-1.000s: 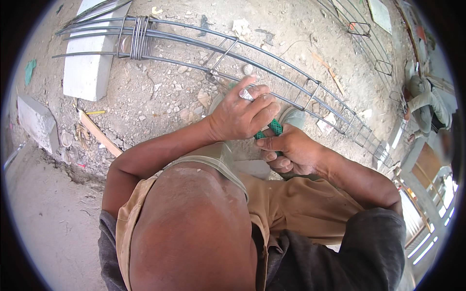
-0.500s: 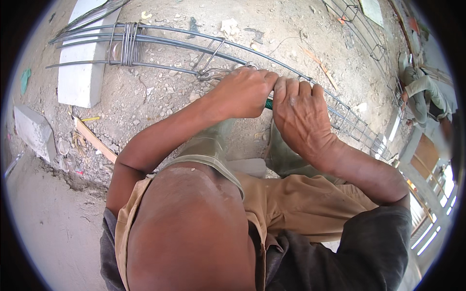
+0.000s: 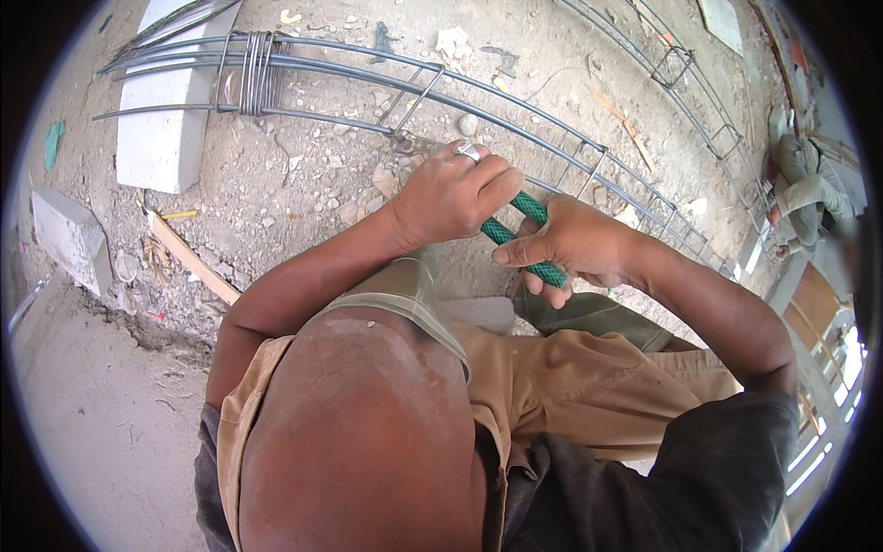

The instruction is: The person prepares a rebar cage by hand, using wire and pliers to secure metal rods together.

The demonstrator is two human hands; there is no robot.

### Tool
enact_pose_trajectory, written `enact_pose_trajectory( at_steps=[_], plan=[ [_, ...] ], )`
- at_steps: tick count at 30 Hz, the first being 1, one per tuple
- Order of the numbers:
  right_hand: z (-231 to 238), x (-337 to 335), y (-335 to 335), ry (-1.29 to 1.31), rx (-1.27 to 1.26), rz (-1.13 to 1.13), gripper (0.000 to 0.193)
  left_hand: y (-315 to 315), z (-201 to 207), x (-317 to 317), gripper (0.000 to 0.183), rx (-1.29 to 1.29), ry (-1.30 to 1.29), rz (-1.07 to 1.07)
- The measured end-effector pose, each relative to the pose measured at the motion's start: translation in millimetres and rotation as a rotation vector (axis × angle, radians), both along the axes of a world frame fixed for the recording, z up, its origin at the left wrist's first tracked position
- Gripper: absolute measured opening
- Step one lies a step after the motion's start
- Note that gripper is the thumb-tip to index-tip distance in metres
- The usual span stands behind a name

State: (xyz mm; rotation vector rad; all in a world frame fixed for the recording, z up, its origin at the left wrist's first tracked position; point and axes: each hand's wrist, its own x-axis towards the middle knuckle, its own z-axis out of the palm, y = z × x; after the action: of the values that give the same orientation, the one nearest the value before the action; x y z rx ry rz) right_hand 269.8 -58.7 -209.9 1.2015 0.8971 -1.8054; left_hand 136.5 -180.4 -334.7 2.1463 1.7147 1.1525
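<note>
My left hand (image 3: 457,191) is closed around the pincers (image 3: 524,235) close to their head. Two handles in green textured sleeves stick out of this fist toward the lower right, slightly apart. With the thumb on top and fingers underneath, my right hand (image 3: 579,244) grips the handles near their ends. Just beyond my left knuckles, the metal jaws meet the near bar of the rebar cage (image 3: 368,69) at a corner of a square stirrup; my left hand partly hides them. Several stirrups are bunched together (image 3: 258,74) toward the cage's left end.
A pale concrete block (image 3: 166,138) props the cage's left end, beside thin wires (image 3: 184,20). Another block (image 3: 69,239) and a wooden strip (image 3: 189,258) lie left. A second cage (image 3: 676,64) runs along the far right, where another person (image 3: 809,189) crouches.
My right hand has turned and dropped away from my left hand, so the green handles now show between them. My left hand has shifted slightly down. The view has moved a little.
</note>
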Motion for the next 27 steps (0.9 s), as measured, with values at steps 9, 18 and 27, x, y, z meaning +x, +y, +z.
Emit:
enact_pose_trajectory(
  at_steps=[9,18,27],
  plan=[
    [-1.0,-7.8,2.9,0.304,0.712,0.820,0.022,16.6,22.9,-17.6,0.030,-0.559,-0.024,-0.315],
    [-14.7,22.9,-23.5,0.320,0.937,1.085,0.044,-3.2,5.2,1.6,0.026,-0.552,0.176,-0.336],
    [17.0,85.0,20.9,0.464,0.754,0.883,0.039,11.4,19.8,-38.1,0.067,-0.703,-0.470,-0.070]
  ],
)
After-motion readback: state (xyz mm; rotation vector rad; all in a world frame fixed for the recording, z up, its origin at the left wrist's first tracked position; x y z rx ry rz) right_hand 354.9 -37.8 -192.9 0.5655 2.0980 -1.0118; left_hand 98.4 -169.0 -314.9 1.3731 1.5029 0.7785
